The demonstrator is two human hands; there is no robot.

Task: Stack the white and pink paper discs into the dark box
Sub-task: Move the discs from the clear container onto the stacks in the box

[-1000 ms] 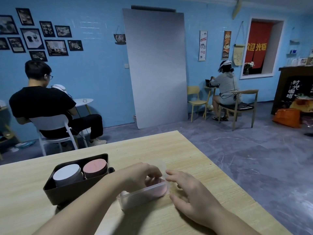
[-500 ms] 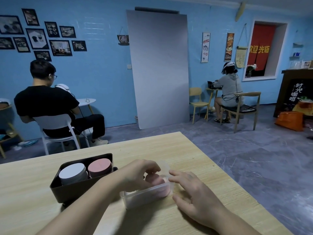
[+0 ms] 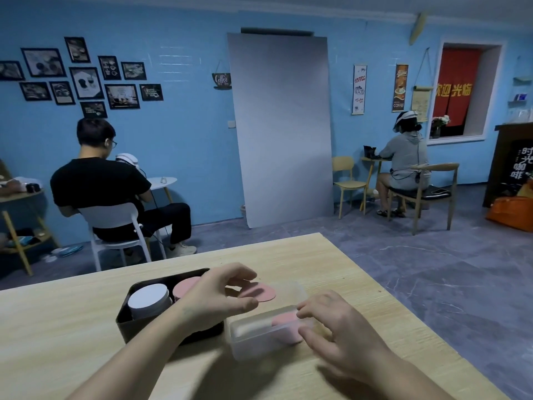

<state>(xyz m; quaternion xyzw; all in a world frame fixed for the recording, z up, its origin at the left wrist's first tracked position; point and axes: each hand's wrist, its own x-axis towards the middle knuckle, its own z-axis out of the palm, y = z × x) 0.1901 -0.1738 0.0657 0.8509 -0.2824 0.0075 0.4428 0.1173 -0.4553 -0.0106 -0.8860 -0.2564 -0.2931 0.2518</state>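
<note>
1. Since 0.5 s earlier, left hand [image 3: 213, 298] had lifted out of clear tub [image 3: 268, 333], pinching a pink disc [image 3: 258, 292] above it.
2. Right hand [image 3: 343, 336] w/ fingers spread loose at tub's right end, gripping nothing.
3. More pink discs [image 3: 284, 319] lay inside tub.
4. Dark box [image 3: 138, 324] just left of tub held white stack [image 3: 148, 298] & pink stack [image 3: 184, 285].
5. Wall signs read "Coffee" [image 3: 221, 80], "COFFEE" [image 3: 399, 88].
</note>
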